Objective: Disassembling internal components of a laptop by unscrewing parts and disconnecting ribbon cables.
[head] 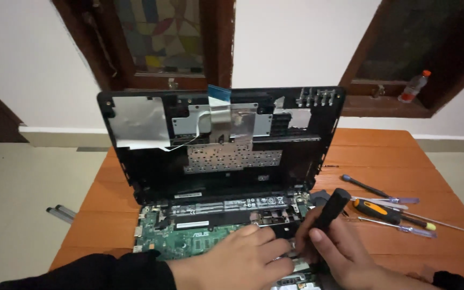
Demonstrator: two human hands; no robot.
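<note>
The left hand [237, 258] presses flat, fingers together, on the opened laptop's green circuit board [189, 239], apparently steadying it. The right hand [334, 249], fingers clamped on a black-handled screwdriver [333, 209], holds it upright over the board beneath the raised cover [221, 145].

A long black label [226, 204] with white marks lay across the opened laptop, just below the raised cover [135, 172], running left to right along a black bar. Under its left part sat a small white rectangular sticker [191, 224], at the top edge of the green board [159, 244]. White printed lettering [202, 234] showed on that board, near its middle. On the window ledge beyond the table's far right corner stood a clear bottle [414, 86] with an orange cap; whether it bore a label could not be told. No screen or sign showed.
</note>
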